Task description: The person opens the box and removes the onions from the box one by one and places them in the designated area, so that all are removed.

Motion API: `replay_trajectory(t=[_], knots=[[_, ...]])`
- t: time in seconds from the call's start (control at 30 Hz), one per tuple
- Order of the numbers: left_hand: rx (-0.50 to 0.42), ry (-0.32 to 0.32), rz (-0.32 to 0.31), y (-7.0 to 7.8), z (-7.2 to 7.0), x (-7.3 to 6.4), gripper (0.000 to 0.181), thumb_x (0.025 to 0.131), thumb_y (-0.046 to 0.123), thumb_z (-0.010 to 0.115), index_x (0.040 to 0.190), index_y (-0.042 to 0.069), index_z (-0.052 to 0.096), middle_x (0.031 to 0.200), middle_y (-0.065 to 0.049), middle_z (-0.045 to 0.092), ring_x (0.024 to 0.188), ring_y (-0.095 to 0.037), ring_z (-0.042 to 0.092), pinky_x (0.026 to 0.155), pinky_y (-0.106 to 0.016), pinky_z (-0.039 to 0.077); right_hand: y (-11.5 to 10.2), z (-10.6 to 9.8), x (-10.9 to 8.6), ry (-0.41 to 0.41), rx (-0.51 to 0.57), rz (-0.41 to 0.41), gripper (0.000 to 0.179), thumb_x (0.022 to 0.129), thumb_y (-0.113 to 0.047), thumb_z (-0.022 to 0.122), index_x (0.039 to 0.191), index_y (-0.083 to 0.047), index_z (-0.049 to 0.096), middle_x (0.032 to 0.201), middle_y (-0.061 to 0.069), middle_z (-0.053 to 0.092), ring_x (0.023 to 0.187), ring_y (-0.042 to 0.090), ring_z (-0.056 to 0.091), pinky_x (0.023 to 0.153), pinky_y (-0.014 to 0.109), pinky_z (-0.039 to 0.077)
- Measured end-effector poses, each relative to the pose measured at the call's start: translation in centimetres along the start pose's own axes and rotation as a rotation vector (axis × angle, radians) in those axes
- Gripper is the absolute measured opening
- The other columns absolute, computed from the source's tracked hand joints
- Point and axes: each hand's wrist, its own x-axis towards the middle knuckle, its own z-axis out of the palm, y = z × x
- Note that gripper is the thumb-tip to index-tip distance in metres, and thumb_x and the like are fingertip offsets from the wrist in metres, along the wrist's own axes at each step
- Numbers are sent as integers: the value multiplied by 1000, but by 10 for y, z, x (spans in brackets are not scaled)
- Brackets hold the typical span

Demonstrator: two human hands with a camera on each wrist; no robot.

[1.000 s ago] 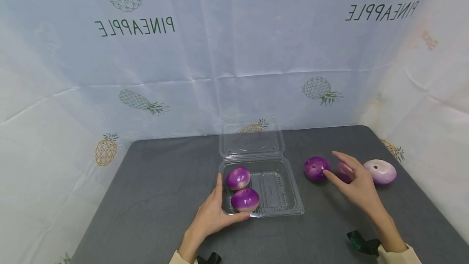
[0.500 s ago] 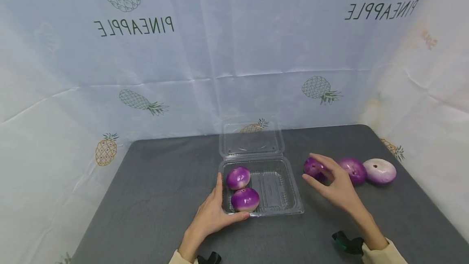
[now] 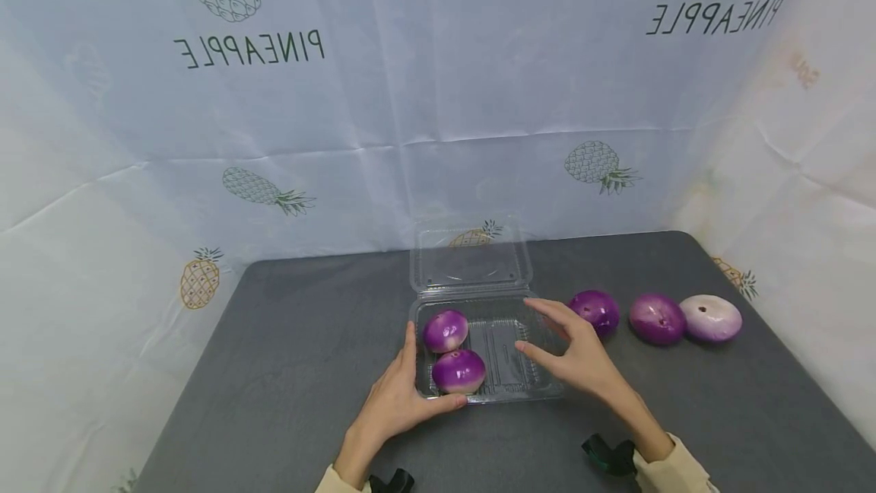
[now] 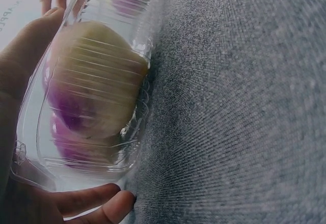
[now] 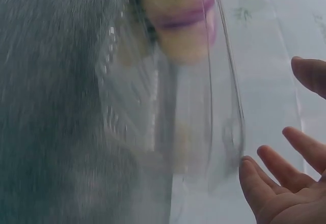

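A hinged clear plastic box (image 3: 503, 360) lies on the table with its lid (image 3: 472, 268) tipped back. Two round purple-and-cream vegetables, like onions or turnips, sit in its left half: a rear one (image 3: 445, 331) and a front one (image 3: 459, 372). My left hand (image 3: 393, 402) holds the front left corner, thumb along the near rim and fingers (image 4: 119, 206) at the left wall. At the box's right side, my right hand (image 3: 582, 356) has spread fingers and holds nothing. In the right wrist view its fingertips are close to the rim (image 5: 237, 112); I cannot tell if they touch.
Right of the box, a dark purple vegetable (image 3: 595, 312) lies partly behind my right hand. Beyond it are another purple one (image 3: 657, 319) and a paler one (image 3: 710, 318), close together. A pineapple-print cloth (image 3: 465, 82) hangs behind the grey table (image 3: 301, 356).
My right hand has moved left from the loose vegetables to the box's right side, carrying nothing. My left hand, the box and the vegetables in it have stayed put.
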Motion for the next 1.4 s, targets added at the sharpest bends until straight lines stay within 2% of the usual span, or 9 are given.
replay_trajectory(t=[0.1,0.17,0.27,0.5,0.7,1.07,1.23,1.4], knots=[[-5,-4,-1,0,0,0,144,64,81,78,166,14,2,164,-24,35,145,-45,44,106,-70,43,-4,10,2,-32,20,12,60,85,-15,84,140,-7,61,142,15,62,136,16,54,106,45,51],[-10,-8,-3,0,0,1,144,64,80,79,166,14,1,164,-24,35,145,-46,44,105,-71,43,-7,17,3,-59,40,9,60,85,-16,84,140,-7,60,142,15,61,136,30,55,107,49,50],[-17,-13,-4,0,0,1,143,65,79,79,166,13,2,163,-25,35,145,-48,44,104,-73,43,-10,28,5,-99,71,5,61,86,-18,84,141,-7,60,142,15,61,135,37,56,108,48,49],[-15,-2,13,0,-1,1,143,66,78,80,166,11,2,163,-25,36,144,-47,45,104,-72,44,-14,53,9,-175,107,4,62,86,-24,84,140,-2,60,138,18,62,132,41,57,104,52,52],[-24,-9,3,0,-1,0,143,66,78,79,166,13,1,163,-24,35,145,-47,44,104,-73,43,-12,65,10,-240,102,15,66,86,-28,84,140,0,59,137,22,62,128,46,59,99,55,54],[-25,-6,7,-1,-1,1,143,66,77,80,166,14,0,164,-24,34,145,-47,44,104,-72,44,-9,71,13,-347,13,63,76,85,-35,84,141,7,55,134,28,63,119,45,65,90,46,61],[-21,-2,8,-1,0,0,144,65,78,80,166,15,0,164,-24,34,145,-46,44,104,-71,43,-11,70,14,-426,42,132,80,85,-37,84,142,10,52,134,29,63,115,41,69,86,37,62],[-29,-7,5,-1,0,0,144,65,77,80,166,16,-1,164,-23,34,146,-45,43,104,-71,43,-12,70,15,-484,91,139,76,87,-33,83,141,11,53,133,30,64,111,38,72,85,34,63]])
